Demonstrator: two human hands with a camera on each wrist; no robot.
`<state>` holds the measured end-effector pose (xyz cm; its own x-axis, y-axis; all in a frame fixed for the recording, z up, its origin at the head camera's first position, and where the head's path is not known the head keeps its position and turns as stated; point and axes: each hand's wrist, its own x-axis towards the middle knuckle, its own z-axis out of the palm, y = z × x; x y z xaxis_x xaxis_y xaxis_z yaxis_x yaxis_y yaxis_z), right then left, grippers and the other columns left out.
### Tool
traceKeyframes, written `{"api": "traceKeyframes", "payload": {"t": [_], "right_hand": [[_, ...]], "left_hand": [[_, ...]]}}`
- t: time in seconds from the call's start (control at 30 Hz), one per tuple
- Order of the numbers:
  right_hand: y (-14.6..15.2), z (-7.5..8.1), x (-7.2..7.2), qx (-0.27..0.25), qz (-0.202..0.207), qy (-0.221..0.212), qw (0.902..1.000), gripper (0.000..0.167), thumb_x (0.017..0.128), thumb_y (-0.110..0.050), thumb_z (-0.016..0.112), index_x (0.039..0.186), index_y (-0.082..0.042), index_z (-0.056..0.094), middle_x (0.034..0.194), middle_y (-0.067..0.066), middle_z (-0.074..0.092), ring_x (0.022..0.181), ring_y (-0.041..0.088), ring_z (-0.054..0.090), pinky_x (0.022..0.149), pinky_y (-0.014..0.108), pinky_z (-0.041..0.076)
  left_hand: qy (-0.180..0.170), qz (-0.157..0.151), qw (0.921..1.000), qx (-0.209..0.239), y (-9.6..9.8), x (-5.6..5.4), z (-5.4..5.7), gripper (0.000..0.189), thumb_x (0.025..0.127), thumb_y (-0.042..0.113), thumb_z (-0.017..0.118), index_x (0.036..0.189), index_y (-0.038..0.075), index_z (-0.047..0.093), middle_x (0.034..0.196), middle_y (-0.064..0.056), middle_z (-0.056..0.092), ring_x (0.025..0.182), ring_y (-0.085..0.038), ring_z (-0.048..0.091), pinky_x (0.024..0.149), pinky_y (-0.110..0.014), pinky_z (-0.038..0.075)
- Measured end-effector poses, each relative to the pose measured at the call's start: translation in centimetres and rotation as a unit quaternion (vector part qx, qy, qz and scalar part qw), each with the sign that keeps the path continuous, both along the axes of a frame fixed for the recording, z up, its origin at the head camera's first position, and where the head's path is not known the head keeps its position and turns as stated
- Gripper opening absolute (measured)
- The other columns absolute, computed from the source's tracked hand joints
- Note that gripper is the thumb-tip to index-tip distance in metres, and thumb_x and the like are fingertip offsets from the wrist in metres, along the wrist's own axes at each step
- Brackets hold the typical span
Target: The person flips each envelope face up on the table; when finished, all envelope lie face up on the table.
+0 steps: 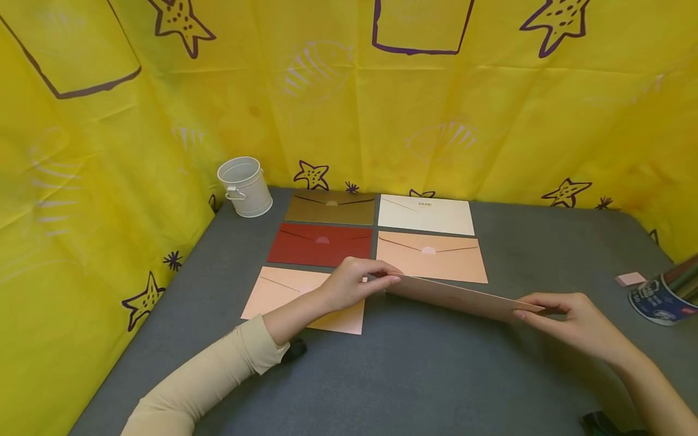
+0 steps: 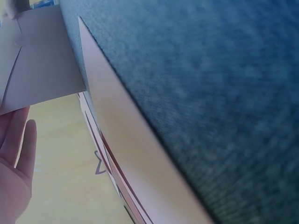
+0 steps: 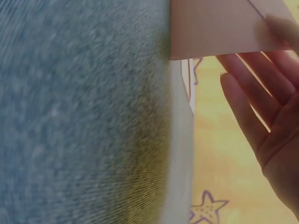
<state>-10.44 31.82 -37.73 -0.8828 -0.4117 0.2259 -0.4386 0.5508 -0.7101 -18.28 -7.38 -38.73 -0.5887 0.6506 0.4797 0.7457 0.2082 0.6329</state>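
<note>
Between my two hands, a pinkish envelope [image 1: 452,297] is held up by its ends, tilted so that it shows as a narrow strip in the head view. My left hand [image 1: 351,284] pinches its left end between thumb and fingers. The right end is pinched by my right hand [image 1: 578,321]. Below my left forearm lies a pale peach envelope [image 1: 335,321], partly hidden by the arm. Behind it are a red envelope [image 1: 300,248] and a gold envelope [image 1: 311,212]. A peach envelope [image 1: 436,266] and a cream envelope [image 1: 431,218] form the column beside them.
A small white metal pail [image 1: 248,194] stands at the back left of the dark grey table [image 1: 414,375]. At the right edge are a blue printed can [image 1: 660,300] and a small pink block [image 1: 631,278]. Yellow patterned cloth [image 1: 354,109] hangs behind and around the table.
</note>
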Motion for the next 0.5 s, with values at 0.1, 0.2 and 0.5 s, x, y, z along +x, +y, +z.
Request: {"api": "traceKeyframes", "payload": {"t": [0.1,0.2,0.5], "right_hand": [[0.2,-0.4,-0.3,-0.002,0.001,0.003,1.0000,0.025,0.084,0.005,0.071,0.100,-0.013,0.074,0.091,-0.006,0.073,0.075,0.009,0.068,0.064,0.017,0.053],[0.4,-0.9,-0.5,-0.014,0.010,0.001,0.9999,0.025,0.083,0.007,0.071,0.099,-0.012,0.074,0.090,-0.006,0.073,0.073,0.010,0.068,0.063,0.017,0.053],[0.4,-1.2,-0.7,0.017,-0.026,-0.028,0.9991,0.013,0.087,-0.001,0.070,0.094,-0.013,0.073,0.082,-0.001,0.071,0.068,0.011,0.063,0.058,0.018,0.050]], "left_hand": [[-0.020,0.011,0.9997,-0.005,0.0,0.0,0.0,0.013,0.092,0.014,0.068,0.103,0.011,0.074,0.083,0.006,0.070,0.069,0.001,0.058,0.065,-0.020,0.050],[-0.032,0.019,0.9992,-0.012,-0.1,-0.1,0.0,0.012,0.092,0.014,0.068,0.102,0.011,0.074,0.083,0.005,0.071,0.070,0.001,0.059,0.068,-0.020,0.052],[-0.055,0.043,0.9971,-0.031,-0.2,-0.2,-0.3,0.004,0.091,0.013,0.070,0.092,0.010,0.072,0.085,0.004,0.071,0.075,-0.001,0.062,0.074,-0.019,0.053]]}}
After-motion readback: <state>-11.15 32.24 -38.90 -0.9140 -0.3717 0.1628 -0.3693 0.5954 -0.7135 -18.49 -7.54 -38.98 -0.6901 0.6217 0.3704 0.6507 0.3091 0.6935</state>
